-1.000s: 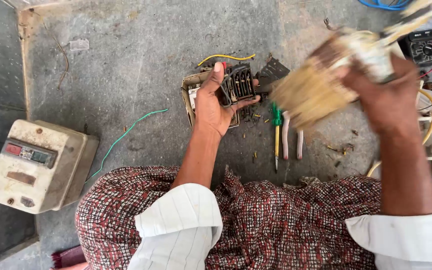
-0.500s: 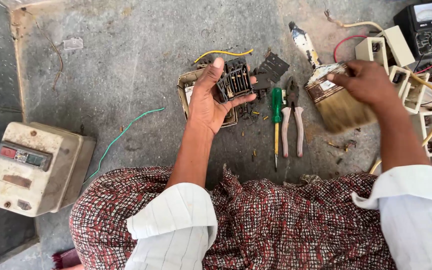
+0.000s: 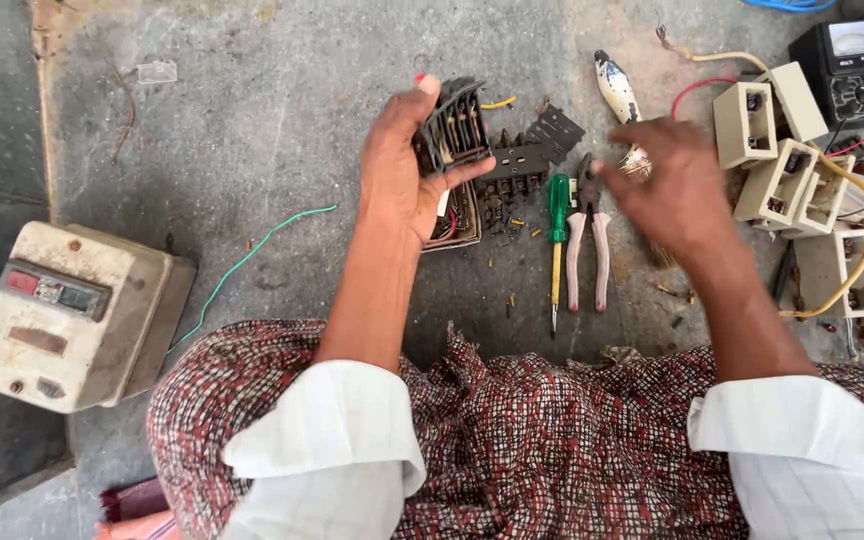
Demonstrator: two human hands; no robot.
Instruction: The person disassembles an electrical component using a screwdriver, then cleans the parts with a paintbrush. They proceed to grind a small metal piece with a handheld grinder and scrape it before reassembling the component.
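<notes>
My left hand (image 3: 400, 180) is raised over the concrete floor and grips a black ribbed electrical part (image 3: 454, 122) between thumb and fingers. My right hand (image 3: 677, 190), blurred, lies palm down across the middle of a paintbrush (image 3: 616, 92). The brush's white handle points up and left, and its brown bristles show below the hand. I cannot make out whether the fingers grip it. Just left of the right hand lie pliers (image 3: 587, 240) with pink handles and a green-handled screwdriver (image 3: 557, 205).
More black parts (image 3: 527, 165) and an open tan housing (image 3: 464, 228) lie under the left hand. White fuse holders (image 3: 774, 150), a yellow cable (image 3: 857, 270) and a multimeter (image 3: 857, 62) crowd the right. A beige switch box (image 3: 67, 315) and a green wire (image 3: 252, 255) lie at the left.
My right hand has brought the brush down from the upper right to the floor beside the pliers. The left hand has lifted the black part slightly.
</notes>
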